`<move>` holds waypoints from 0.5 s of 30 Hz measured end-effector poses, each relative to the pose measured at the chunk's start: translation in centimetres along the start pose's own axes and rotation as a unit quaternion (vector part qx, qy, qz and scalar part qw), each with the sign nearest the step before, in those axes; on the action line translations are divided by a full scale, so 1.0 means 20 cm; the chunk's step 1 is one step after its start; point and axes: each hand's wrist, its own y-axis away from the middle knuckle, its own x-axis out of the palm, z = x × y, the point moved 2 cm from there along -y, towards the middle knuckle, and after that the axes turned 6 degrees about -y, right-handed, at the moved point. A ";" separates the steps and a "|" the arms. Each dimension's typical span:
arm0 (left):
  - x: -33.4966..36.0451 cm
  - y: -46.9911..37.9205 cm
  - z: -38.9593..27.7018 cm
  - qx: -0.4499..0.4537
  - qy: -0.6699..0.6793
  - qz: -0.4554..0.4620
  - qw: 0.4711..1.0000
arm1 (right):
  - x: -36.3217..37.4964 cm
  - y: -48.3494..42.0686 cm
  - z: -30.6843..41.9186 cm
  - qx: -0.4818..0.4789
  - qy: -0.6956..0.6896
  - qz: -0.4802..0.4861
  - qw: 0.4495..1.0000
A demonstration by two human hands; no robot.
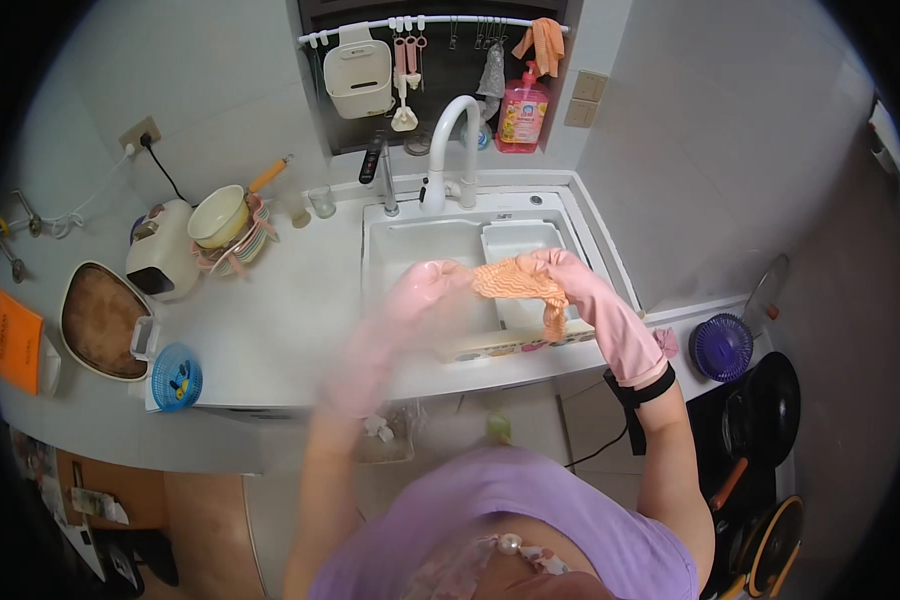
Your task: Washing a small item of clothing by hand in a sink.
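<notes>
Both hands wear pink rubber gloves and hold an orange-and-white wavy-patterned cloth (517,280) stretched between them above the white kitchen sink (427,238). My left hand (439,281) grips the cloth's left end; a blur lies over that arm. Near the upper right part of the cloth, my right hand (559,268) pinches it, and one end hangs down from there. A white tray (521,234) sits in the right part of the basin, partly hidden behind the cloth. Behind the sink stands the white curved faucet (442,150).
A pink soap bottle (523,120) stands on the sill below a hanging orange cloth (546,45). Stacked bowls (221,217), a glass (322,202) and a blue basket (176,377) are left on the counter. At right are a purple basket (722,347) and a black wok (772,409).
</notes>
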 end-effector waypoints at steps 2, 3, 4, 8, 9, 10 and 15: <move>0.00 0.04 -0.04 0.008 0.015 0.044 0.999 | 0.03 0.08 0.01 0.121 0.130 0.020 0.984; 0.03 0.03 -0.08 0.008 0.014 0.051 0.999 | -0.03 0.04 -0.04 0.030 0.195 0.040 0.979; 0.06 0.01 -0.12 0.019 0.022 0.020 0.999 | -0.09 0.04 -0.11 0.031 0.193 0.033 0.980; 0.08 -0.02 -0.19 0.005 -0.037 -0.040 0.998 | 0.05 0.22 0.03 -0.219 0.054 0.043 0.973; 0.08 -0.03 -0.18 -0.002 0.008 -0.056 0.998 | 0.14 0.24 0.05 -0.229 0.144 0.031 0.962; 0.07 -0.02 -0.18 -0.003 0.006 -0.061 0.998 | 0.23 0.24 0.05 -0.237 0.233 0.020 0.943; -0.05 0.03 -0.22 -0.005 -0.036 -0.069 0.997 | 0.24 0.02 -0.12 -0.120 0.002 0.107 0.987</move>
